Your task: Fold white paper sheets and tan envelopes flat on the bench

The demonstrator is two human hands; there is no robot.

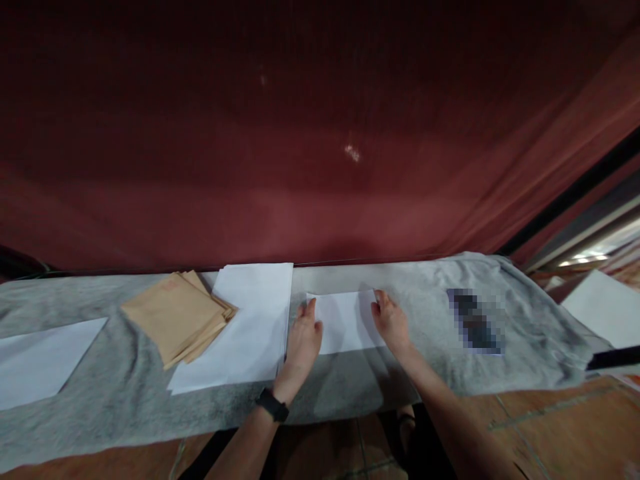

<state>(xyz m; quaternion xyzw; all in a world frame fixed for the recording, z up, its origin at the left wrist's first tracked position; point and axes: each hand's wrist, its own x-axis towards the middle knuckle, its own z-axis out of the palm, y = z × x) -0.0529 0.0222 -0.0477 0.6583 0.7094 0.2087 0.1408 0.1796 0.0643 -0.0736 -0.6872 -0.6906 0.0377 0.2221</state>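
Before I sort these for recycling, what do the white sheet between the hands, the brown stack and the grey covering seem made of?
The white sheet: matte paper, judging by its thin, crisp edges.
The brown stack: probably matte kraft paper, given its tan colour and thin layered edges.
The grey covering: likely soft fabric, since it wrinkles and looks slightly fuzzy; I can't tell the fibre.

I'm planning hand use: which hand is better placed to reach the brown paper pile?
Probably the left hand: it is nearer the brown paper pile. The right hand is farther, at the right edge of the smaller sheet.
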